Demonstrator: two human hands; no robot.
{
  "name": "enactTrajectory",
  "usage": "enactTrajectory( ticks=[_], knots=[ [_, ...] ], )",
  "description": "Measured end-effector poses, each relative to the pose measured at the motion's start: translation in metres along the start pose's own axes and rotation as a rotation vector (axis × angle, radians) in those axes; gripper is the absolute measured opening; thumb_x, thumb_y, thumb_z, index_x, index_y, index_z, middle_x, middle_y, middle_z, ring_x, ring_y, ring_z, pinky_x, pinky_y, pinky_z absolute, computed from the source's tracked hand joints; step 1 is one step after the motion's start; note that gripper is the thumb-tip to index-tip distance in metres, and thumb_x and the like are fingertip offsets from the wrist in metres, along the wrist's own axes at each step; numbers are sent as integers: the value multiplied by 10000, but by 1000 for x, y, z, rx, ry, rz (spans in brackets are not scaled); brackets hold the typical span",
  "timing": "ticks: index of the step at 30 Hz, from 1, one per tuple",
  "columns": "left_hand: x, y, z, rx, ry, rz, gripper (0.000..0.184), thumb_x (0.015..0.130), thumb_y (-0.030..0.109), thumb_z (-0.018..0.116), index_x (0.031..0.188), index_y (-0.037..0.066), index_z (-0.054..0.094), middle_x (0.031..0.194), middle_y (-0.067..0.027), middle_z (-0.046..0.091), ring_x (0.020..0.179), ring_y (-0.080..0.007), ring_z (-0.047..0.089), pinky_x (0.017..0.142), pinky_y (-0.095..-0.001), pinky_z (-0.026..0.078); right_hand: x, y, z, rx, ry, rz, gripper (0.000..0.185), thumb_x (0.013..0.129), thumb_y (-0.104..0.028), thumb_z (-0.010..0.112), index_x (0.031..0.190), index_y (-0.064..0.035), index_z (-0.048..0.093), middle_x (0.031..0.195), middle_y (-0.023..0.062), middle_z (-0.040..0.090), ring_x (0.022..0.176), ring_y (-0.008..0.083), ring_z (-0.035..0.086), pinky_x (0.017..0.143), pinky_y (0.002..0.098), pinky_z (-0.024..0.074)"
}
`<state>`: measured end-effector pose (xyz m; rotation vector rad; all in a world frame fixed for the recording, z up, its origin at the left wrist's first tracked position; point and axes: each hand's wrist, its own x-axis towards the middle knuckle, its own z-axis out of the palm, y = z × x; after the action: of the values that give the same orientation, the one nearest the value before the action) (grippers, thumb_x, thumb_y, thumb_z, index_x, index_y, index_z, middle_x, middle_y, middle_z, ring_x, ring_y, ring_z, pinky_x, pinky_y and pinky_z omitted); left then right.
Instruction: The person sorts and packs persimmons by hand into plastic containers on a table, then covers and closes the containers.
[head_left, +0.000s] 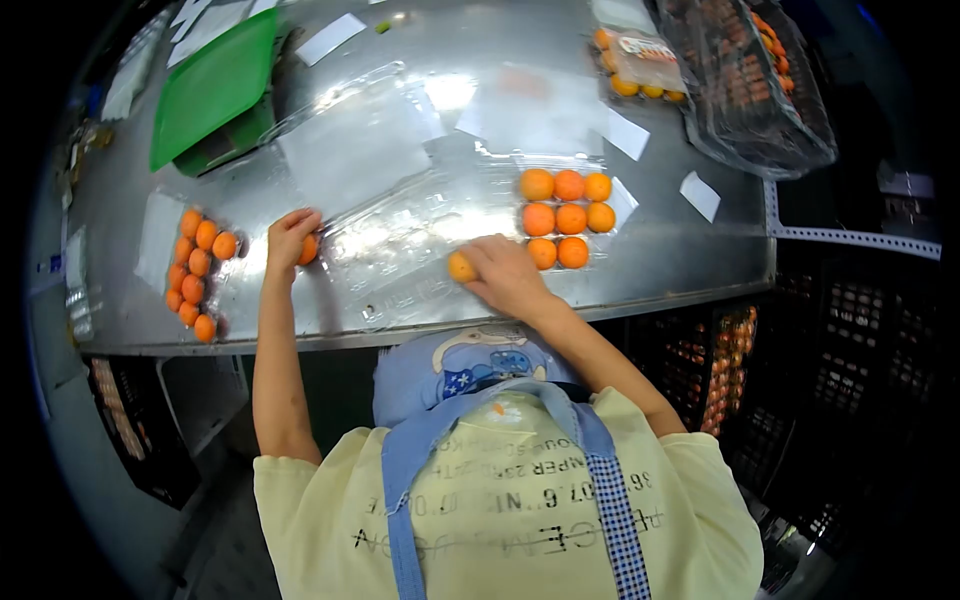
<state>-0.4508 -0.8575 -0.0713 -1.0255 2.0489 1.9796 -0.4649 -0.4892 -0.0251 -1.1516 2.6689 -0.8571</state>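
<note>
My left hand has its fingers closed on an orange, partly hidden behind the fingers, above the metal table. Around a paler orange the fingers of my right hand are curled, close to the table's near edge. Just beyond that hand, rows of oranges sit in a clear plastic tray. On the left, more oranges lie in slanted rows, apparently in another clear tray. Clear plastic packaging with strong glare lies between my hands.
A green plastic container stands at the back left. Packed fruit with a label and a plastic-lined crate are at the back right. White paper pieces lie on the metal table. Dark crates stand below right.
</note>
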Motion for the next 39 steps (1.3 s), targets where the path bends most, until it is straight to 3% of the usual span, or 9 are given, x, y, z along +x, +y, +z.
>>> enactTrajectory(
  ticks=[3,8,11,15,18,24,33,36,39],
  knots=[
    [-5,4,2,15,21,4,284,823,133,699,1032,-45,627,810,-84,646,642,-128,590,573,-230,475,3,2,-10,71,-52,44,479,650,-166,742,1088,-60,579,1060,124,571,970,307,545,804,397,449],
    [7,-11,-8,10,3,-5,308,801,116,723,1038,-58,629,841,-91,651,689,-140,610,598,-234,493,-29,12,-66,320,122,245,473,678,-198,754,1105,-90,582,1038,100,574,933,265,570,793,345,467],
    [9,-10,-7,17,3,-10,304,803,117,722,1040,-51,632,836,-88,649,683,-137,606,589,-233,490,-75,61,-97,84,251,294,480,681,-163,757,1113,-62,572,1047,113,572,943,261,570,813,334,469],
    [11,-9,-7,28,-2,-22,293,806,113,717,1038,-46,633,830,-89,650,679,-140,607,590,-233,494,-112,93,-118,-88,171,422,463,686,-159,745,1104,-57,573,1075,119,582,984,292,567,845,362,458],
    [9,-7,-6,43,-5,-28,276,817,126,707,1030,-35,636,817,-79,650,646,-128,595,575,-226,481,-115,105,-116,-146,154,366,419,703,-219,732,1073,-88,586,1059,105,597,988,299,553,837,389,422],
    [4,-6,-7,3,-12,-29,264,828,134,697,1029,-26,634,789,-72,644,623,-116,582,558,-219,467,-109,110,-116,-80,62,357,419,712,-175,728,1095,-73,591,1087,111,599,1029,304,548,901,379,428],
    [4,-9,-11,-42,-50,-29,286,824,130,702,1046,-32,624,796,-74,644,629,-122,585,559,-220,471,-120,116,-104,222,224,484,435,707,-151,745,1117,-89,614,1094,106,607,1053,287,548,933,369,426],
    [5,-12,-9,-14,-22,-31,288,823,132,700,1048,-33,628,821,-72,646,665,-129,595,573,-223,478,-125,118,-101,157,229,468,441,703,-119,745,1120,-80,608,1085,102,602,1060,285,541,936,367,422],
    [13,-23,-23,59,-24,3,285,822,143,696,1042,-30,641,862,-70,653,737,-130,606,609,-233,488,-113,100,-105,-93,378,318,435,706,-99,743,1115,-62,600,1075,98,591,1020,254,557,877,340,458]
  ],
)
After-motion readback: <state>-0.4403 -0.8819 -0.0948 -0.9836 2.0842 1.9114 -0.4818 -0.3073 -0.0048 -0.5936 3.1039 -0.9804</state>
